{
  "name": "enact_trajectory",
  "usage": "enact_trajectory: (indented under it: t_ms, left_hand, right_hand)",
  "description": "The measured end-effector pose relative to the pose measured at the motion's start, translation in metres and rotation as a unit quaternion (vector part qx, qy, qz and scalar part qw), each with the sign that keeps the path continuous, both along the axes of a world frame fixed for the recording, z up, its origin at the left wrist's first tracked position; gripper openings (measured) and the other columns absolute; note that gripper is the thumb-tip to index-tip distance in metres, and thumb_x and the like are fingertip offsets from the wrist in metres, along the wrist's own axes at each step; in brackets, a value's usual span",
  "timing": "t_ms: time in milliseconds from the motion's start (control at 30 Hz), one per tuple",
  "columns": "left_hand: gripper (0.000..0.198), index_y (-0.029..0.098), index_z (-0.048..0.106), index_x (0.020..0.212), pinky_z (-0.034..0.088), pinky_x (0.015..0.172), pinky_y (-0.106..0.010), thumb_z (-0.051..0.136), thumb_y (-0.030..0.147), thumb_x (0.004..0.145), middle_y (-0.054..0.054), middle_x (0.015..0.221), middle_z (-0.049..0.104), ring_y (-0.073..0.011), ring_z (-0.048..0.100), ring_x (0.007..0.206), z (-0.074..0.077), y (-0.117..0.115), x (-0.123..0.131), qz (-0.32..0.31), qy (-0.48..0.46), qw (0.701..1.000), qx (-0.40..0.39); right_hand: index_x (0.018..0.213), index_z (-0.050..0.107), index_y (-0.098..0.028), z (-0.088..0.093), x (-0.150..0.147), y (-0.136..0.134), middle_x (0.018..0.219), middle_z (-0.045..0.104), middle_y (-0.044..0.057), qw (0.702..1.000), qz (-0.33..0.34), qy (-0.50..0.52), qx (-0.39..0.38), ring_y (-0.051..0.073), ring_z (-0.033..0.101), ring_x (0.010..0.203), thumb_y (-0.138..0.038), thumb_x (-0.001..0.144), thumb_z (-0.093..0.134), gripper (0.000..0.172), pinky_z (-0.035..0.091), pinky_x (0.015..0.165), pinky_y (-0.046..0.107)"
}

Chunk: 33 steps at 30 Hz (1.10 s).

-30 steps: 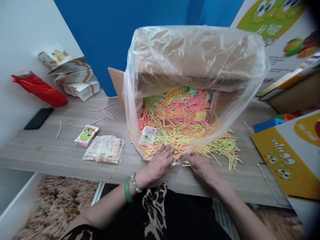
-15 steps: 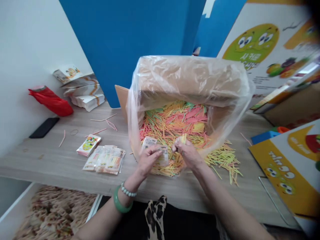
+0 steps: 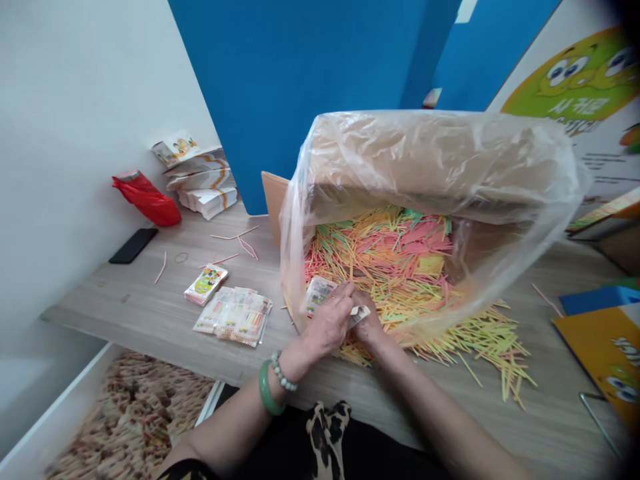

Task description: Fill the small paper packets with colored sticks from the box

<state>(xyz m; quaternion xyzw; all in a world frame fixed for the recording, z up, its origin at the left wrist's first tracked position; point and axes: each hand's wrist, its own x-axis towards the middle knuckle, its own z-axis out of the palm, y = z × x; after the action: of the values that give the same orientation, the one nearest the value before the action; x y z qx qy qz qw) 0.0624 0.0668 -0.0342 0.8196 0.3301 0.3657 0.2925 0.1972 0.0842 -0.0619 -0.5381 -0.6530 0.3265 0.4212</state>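
Note:
My left hand [image 3: 330, 321] is closed on a small clear printed packet [image 3: 359, 313], whose end sticks out past the fingers. Pressed up against it, my right hand [image 3: 369, 328] is curled, with its fingertips largely hidden behind the left; a thin yellow stick shows just above them. Another printed packet [image 3: 319, 292] lies beyond my left hand at the edge of the plastic-lined box. Beneath and behind both hands spreads a heap of thin yellow, pink and green sticks [image 3: 380, 247].
A carton with a clear plastic liner [image 3: 440, 150] lies open toward me. Loose sticks [image 3: 493, 347] spill right. Filled packets [image 3: 235, 317] and a card pack [image 3: 206, 283] lie left, with a black phone [image 3: 133, 245] farther off. Below is an open drawer [image 3: 135, 407] of bundles.
My hands have come together; the right, with yellow sticks plainly in its fingers before, has moved in to the packet in my left. The view has shifted to the right.

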Motion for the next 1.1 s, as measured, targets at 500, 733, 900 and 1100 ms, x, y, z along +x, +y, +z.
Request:
enact_trajectory:
  t_ms: [500, 733, 900, 1100]
  left_hand:
    - [0.044, 0.012, 0.072, 0.086, 0.052, 0.063, -0.028, 0.093, 0.040, 0.058, -0.003, 0.073, 0.071, -0.0147, 0.063, 0.063, 0.020, -0.001, -0.019, 0.120, -0.420, 0.730, -0.526]
    - [0.047, 0.013, 0.072, 0.090, 0.056, 0.068, -0.032, 0.095, 0.034, 0.055, -0.005, 0.078, 0.074, -0.0183, 0.068, 0.068, 0.025, -0.007, -0.021, 0.081, -0.389, 0.721, -0.568]
    - [0.047, 0.013, 0.072, 0.085, 0.054, 0.068, -0.034, 0.092, 0.045, 0.057, -0.005, 0.075, 0.072, -0.0181, 0.066, 0.066, 0.021, -0.004, -0.017, 0.087, -0.350, 0.743, -0.564]
    - [0.043, 0.013, 0.071, 0.070, 0.043, 0.060, -0.026, 0.090, 0.049, 0.057, 0.000, 0.065, 0.063, -0.0114, 0.053, 0.060, 0.012, 0.004, -0.008, 0.097, -0.302, 0.806, -0.501]
  right_hand:
    - [0.080, 0.060, -0.023, 0.016, 0.017, 0.003, 0.077, 0.063, -0.001, 0.997, -0.035, 0.055, -0.032, 0.019, 0.057, 0.075, -0.037, 0.076, 0.058, 0.015, 0.044, 0.071, 0.030]
    - [0.080, 0.060, -0.024, 0.004, 0.015, -0.007, 0.076, 0.065, 0.005, 0.995, 0.021, -0.099, 0.018, 0.022, 0.058, 0.073, -0.036, 0.088, 0.048, 0.018, 0.042, 0.070, 0.032]
    - [0.082, 0.058, -0.024, 0.012, 0.017, -0.002, 0.073, 0.067, 0.001, 0.992, -0.101, 0.081, -0.008, 0.021, 0.063, 0.073, -0.037, 0.087, 0.051, 0.015, 0.048, 0.076, 0.035]
    - [0.083, 0.053, -0.024, 0.040, 0.030, 0.007, 0.073, 0.073, -0.001, 0.925, -0.094, 0.363, -0.070, 0.018, 0.066, 0.064, -0.041, 0.080, 0.066, 0.022, 0.054, 0.074, 0.037]
